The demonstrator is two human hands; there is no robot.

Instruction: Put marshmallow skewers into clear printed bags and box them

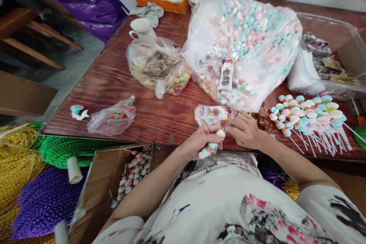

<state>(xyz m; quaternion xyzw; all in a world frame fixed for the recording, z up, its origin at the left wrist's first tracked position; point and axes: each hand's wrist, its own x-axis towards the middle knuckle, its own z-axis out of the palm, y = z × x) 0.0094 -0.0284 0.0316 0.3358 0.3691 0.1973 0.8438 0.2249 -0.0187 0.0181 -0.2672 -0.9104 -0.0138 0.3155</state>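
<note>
My left hand (197, 141) is closed around a marshmallow skewer (208, 151), a short row of pink, white and blue pieces held at a slant by the table's front edge. At the skewer's upper end, the fingers of my right hand (246, 131) are pinched together; what they grip there is too small to make out. Just beyond my hands lie printed plastic wrappers (211, 113). Gold twist ties or foil strips (259, 120) show beside my right hand. Finished-looking marshmallow skewers (309, 116) on white sticks are piled to the right.
A big clear bag of marshmallows (246, 34) covers the table's back middle, with a printed packet (226, 74) on it. Left of it are a bag of candies (158, 68), a mug (141, 27) and an orange tray (160, 4). A clear bin (337, 61) stands right.
</note>
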